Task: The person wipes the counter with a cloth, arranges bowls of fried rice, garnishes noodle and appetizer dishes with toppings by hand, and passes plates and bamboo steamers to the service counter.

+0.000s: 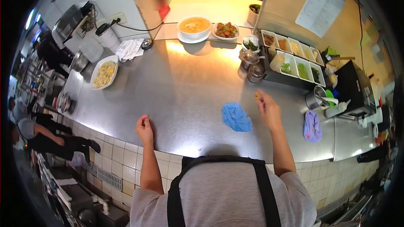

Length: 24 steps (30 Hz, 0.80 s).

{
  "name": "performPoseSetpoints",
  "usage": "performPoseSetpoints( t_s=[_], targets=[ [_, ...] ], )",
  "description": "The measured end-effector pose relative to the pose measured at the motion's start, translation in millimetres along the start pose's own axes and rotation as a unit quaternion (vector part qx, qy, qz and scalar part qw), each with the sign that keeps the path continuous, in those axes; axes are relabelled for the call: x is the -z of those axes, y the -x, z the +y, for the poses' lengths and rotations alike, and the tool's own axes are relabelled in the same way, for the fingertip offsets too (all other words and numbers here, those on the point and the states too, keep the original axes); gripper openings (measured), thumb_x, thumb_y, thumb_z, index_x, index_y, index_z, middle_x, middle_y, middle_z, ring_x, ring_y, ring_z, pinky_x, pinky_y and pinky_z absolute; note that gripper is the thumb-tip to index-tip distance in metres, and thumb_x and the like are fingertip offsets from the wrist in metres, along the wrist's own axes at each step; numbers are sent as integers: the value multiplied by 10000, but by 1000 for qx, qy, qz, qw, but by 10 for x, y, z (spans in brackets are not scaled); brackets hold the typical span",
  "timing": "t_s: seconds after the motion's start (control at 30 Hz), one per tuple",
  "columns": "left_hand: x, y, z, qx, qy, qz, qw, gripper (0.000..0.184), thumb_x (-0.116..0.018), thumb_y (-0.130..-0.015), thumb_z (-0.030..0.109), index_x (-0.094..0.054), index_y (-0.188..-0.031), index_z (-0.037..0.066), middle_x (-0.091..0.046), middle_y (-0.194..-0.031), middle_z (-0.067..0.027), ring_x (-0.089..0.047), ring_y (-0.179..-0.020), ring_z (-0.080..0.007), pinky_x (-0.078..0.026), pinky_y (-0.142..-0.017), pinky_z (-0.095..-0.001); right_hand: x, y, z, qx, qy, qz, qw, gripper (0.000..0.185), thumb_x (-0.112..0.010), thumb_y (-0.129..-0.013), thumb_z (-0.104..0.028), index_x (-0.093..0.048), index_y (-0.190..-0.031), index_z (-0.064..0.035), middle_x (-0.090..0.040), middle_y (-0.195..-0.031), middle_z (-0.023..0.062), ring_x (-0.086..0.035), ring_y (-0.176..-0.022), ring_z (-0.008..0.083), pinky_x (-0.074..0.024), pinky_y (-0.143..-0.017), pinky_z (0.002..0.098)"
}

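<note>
My left hand [144, 130] is over the front edge of the steel counter [176, 96], fingers curled together, and whether anything is in it is too small to tell. My right hand [268, 108] is raised over the counter, its fingers pinched on a small yellowish piece [257, 96]. Just left of that hand lies a crumpled blue cloth [236, 117]. Farther right is a purple cloth [312, 126]. Beyond my right hand stand two glass jars [255, 73] with dark contents, beside a rack of white topping trays [302, 68].
An oval dish of fried rice [104, 74] sits at the left. On the pass are a soup bowl [194, 26] and a meat dish [226, 30]. A utensil pot [315, 97] stands at the right. Another person [50, 136] is at the far left.
</note>
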<state>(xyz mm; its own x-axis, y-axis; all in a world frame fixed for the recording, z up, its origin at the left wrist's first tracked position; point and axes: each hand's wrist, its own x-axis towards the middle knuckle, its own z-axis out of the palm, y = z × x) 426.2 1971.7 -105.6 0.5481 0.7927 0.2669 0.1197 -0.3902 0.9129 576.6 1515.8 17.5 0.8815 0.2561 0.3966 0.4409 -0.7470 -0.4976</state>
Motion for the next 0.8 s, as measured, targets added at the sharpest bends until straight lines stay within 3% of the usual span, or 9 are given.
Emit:
performPoseSetpoints(
  t_s=[0.1, 0.23, 0.33, 0.4, 0.47, 0.53, 0.67, 0.73, 0.8],
  targets=[
    [14, 14, 50, 24, 28, -7, 999, 162, -565, -842, 63, -646, -971, 7, -560, -718, 18, -492, -646, -86, -417, -599, -234, 162, -21, 106, -59, 5, 25, 998, 262, -550, -880, -194, -580, -1133, -135, -620, -904, 135, -625, -807, 315, -504, -683, 445],
    [144, 64, 66, 87, 83, -16, 993, 213, -555, -848, 77, -623, -1039, 11, -598, -820, -19, -531, -726, -115, -433, -646, -252, -98, 211, 824, -53, 165, -42, 984, 260, -550, -878, -183, -592, -1131, -143, -603, -933, 130, -621, -805, 323, -509, -681, 446],
    [357, 245, 9, -45, -44, 123, 990, 322, -544, -833, 64, -562, -1151, 23, -585, -1037, -94, -533, -907, -176, -425, -747, -284, -62, 341, 1007, -67, 183, -53, 979, 246, -557, -870, -175, -609, -1110, -149, -590, -954, 127, -619, -802, 327, -512, -682, 444],
    [584, 491, 70, -26, -145, 210, 967, 447, -518, -803, 29, -480, -1248, 27, -492, -1231, -165, -467, -1098, -265, -391, -872, -352, -17, 404, 1047, -85, 186, -62, 977, 246, -560, -866, -171, -617, -1105, -156, -584, -967, 123, -617, -804, 324, -513, -684, 441],
    [823, 736, -305, -62, -228, 261, 936, 501, -516, -780, 13, -437, -1275, 9, -447, -1283, -201, -413, -1177, -338, -335, -975, -423, -25, 449, 1103, -76, 184, -59, 978, 268, -564, -861, -164, -613, -1124, -157, -589, -953, 127, -617, -811, 322, -513, -691, 433],
    [966, 1043, -528, 56, -301, 205, 929, 495, -533, -770, 4, -444, -1256, -23, -433, -1294, -233, -388, -1216, -372, -295, -1028, -462, -68, 427, 1163, -66, 149, -49, 985, 288, -566, -858, -157, -607, -1143, -156, -595, -941, 130, -615, -819, 319, -512, -699, 423],
    [738, 1500, -720, -15, -391, 16, 920, 526, -599, -740, 42, -457, -1240, -38, -423, -1299, -251, -370, -1222, -412, -276, -1044, -485, -169, 410, 1091, -75, 30, -29, 996, 302, -578, -859, -151, -598, -1159, -121, -607, -862, 115, -611, -785, 279, -501, -696, 371],
    [450, 1700, -493, -108, -435, -55, 892, 519, -635, -719, 83, -496, -1204, -38, -434, -1287, -257, -369, -1219, -425, -271, -1040, -508, -191, 405, 1118, -97, -31, -32, 994, 315, -587, -853, -155, -594, -1164, -106, -613, -852, 114, -614, -768, 261, -497, -694, 352],
    [219, 1788, -370, -129, -474, -181, 852, 509, -685, -680, 163, -561, -1139, -16, -470, -1260, -247, -375, -1211, -441, -237, -1051, -541, -258, 473, 1217, -133, -103, -46, 985, 343, -592, -835, -160, -587, -1175, -108, -621, -899, 132, -623, -779, 263, -498, -699, 355]
  ],
)
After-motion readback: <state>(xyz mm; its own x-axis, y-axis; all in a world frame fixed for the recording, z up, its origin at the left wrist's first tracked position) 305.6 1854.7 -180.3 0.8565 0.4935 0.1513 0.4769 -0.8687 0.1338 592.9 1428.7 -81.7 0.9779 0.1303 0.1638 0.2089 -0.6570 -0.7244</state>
